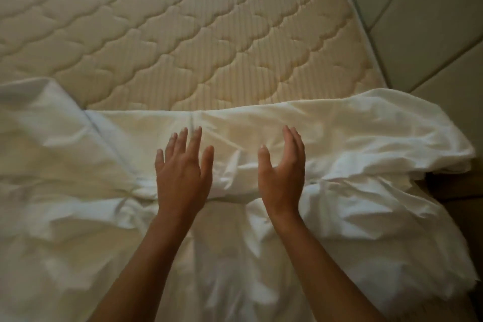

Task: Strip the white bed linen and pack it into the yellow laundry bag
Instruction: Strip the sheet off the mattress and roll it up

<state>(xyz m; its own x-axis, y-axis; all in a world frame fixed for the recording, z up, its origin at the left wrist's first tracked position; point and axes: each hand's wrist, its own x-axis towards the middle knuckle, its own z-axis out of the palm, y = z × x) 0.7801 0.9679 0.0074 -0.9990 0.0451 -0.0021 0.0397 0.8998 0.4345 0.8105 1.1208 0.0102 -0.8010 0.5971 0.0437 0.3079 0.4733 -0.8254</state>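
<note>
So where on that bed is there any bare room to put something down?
The bare quilted mattress is free: everything beyond the folded edge of the white linen, out to the padded headboard on the right. Nearer, it is crowded: bunched linen covers the whole near half, with the left hand and right hand open over its middle.

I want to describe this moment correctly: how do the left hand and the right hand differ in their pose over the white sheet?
The left hand lies palm down with its fingers spread, while the right hand is turned on its edge, thumb apart from fingers that stay together. The left hand shows its back; the right hand shows its thumb side, slightly cupped. Both are open, grip nothing, and reach over the white sheet bunched on the mattress.
</note>
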